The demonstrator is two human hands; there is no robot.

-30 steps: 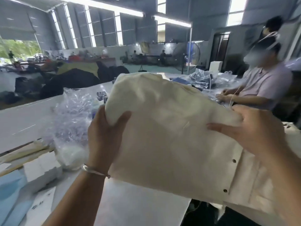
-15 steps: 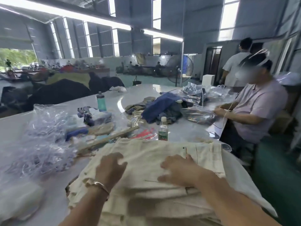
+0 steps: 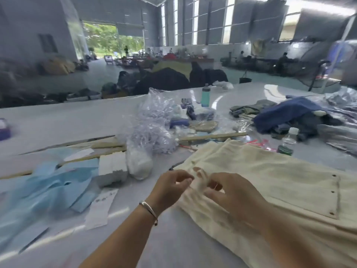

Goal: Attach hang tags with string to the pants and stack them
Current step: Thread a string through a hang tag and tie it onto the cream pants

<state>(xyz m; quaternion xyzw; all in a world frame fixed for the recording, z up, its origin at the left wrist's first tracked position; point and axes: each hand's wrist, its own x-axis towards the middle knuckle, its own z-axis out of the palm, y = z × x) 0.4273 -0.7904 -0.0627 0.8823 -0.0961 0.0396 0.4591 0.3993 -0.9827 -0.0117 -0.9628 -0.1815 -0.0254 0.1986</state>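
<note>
Cream pants (image 3: 270,180) are laid flat at lower right of the frame on the white table (image 3: 58,122); their near-left edge is being pinched and bunched by the left hand (image 3: 170,187) and right hand (image 3: 231,194), fingers curled on the cloth — no tag or string is seen attached, so tagging is judged only beginning. White paper tags (image 3: 100,207) lie at lower left — print too blurred to read; no brand legible.

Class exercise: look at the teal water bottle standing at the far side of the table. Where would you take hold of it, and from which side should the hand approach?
Probably around the middle of the teal water bottle. It stands upright and is narrow and round, so a wrap grip should fit. Come from its near right side over bare table; the crumpled plastic bags crowd its near left.
</note>
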